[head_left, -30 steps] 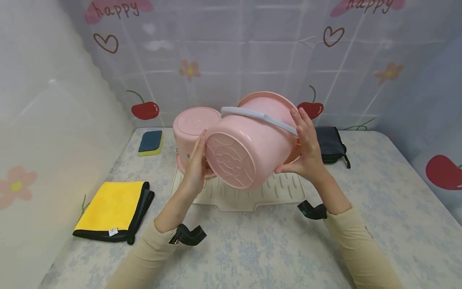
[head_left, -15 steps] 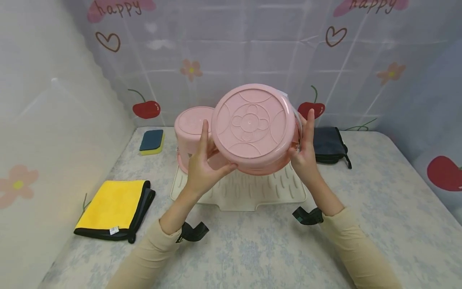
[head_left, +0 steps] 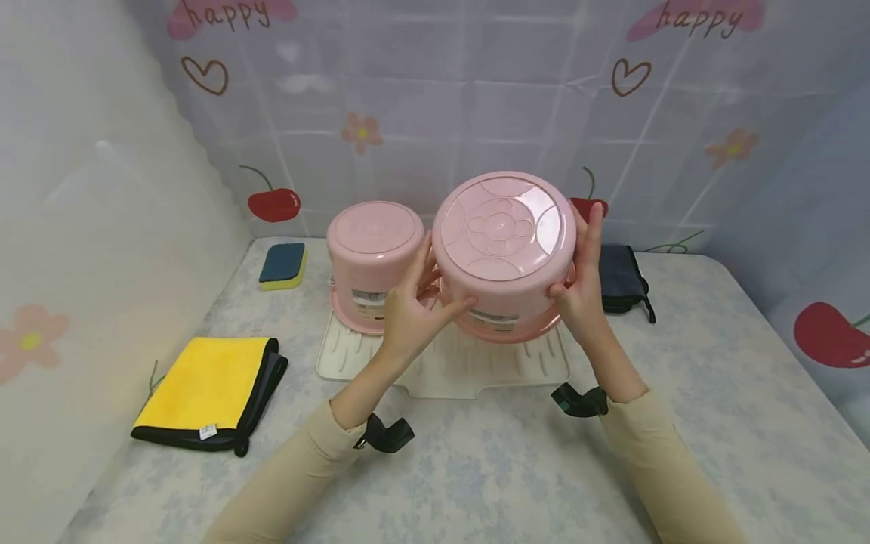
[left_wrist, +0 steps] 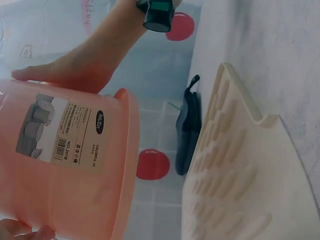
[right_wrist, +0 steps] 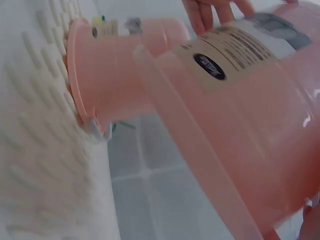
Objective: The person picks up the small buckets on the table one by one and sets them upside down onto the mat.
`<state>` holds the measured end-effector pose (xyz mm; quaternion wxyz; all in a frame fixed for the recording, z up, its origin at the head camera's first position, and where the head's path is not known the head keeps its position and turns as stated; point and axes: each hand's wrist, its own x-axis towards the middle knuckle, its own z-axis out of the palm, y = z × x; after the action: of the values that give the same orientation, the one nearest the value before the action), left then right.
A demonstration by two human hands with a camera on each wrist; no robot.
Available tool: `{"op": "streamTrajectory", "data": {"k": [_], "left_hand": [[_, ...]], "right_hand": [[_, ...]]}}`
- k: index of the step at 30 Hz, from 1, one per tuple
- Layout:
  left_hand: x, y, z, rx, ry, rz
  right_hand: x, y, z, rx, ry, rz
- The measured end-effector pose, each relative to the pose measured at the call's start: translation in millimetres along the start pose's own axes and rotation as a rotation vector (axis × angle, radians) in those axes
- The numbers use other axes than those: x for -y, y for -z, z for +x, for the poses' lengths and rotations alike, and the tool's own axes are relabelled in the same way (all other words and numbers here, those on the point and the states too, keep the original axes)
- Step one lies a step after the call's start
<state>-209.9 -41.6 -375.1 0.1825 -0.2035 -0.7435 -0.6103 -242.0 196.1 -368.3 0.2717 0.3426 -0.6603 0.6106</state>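
Note:
A pink bucket [head_left: 503,234] is held upside down between my two hands, its flower-patterned base facing up. My left hand [head_left: 411,313] grips its left side, thumb in front, and my right hand [head_left: 583,295] grips its right side. The rim [left_wrist: 129,165] points down, and the left wrist view shows a gap between it and the cream ridged drying mat [head_left: 442,370]. In the right wrist view the held bucket leans relative to the mat. A second pink bucket [head_left: 374,234] stands upside down on the mat's left part. A printed label [left_wrist: 65,132] shows on the held bucket's wall.
A yellow towel with black edging [head_left: 204,381] lies folded at the left. Behind it is a blue and yellow sponge [head_left: 282,266]. A dark folded item [head_left: 620,279] with a loop lies at the back right. A printed curtain [head_left: 476,98] closes off the back.
The held bucket has swung from lying tilted, base toward the camera, to base up, and has shifted right. Both hands have turned with it. The second bucket has stayed put.

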Motion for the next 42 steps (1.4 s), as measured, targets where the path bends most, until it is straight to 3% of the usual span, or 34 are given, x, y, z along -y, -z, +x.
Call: {"op": "streamTrajectory", "data": {"k": [4,8,11,14,20,25,29,33,37,42], "left_hand": [[3.0,-17.8,18.2,0.009,0.087,0.027],[13.3,-32.6,34.7,-0.004,0.215,0.072],[26.4,-37.3,41.5,-0.012,0.259,0.114],[41.0,-39.2,46.0,-0.026,0.263,0.172],[58.4,-46.4,50.4,-0.056,0.302,0.265],[66.4,-55.4,37.2,-0.044,0.309,0.312],[69.7,-58.9,29.2,-0.034,0.294,0.351],[70.9,-59.3,34.1,-0.030,0.252,0.365],[70.6,-57.8,37.6,0.011,0.266,0.284],[68.2,-52.1,39.8,0.062,0.298,0.099]], "right_hand": [[-18,23,10,0.012,-0.163,0.005],[-50,39,20,0.058,-0.352,0.042],[-74,39,23,0.086,-0.456,0.088],[-92,36,23,0.108,-0.519,0.142],[-120,40,19,0.143,-0.561,0.147],[-135,43,7,0.163,-0.599,0.178],[-139,46,2,0.176,-0.605,0.192],[-137,48,6,0.153,-0.596,0.182],[-124,48,6,0.164,-0.622,0.174],[-109,47,3,0.151,-0.696,0.143]]}}
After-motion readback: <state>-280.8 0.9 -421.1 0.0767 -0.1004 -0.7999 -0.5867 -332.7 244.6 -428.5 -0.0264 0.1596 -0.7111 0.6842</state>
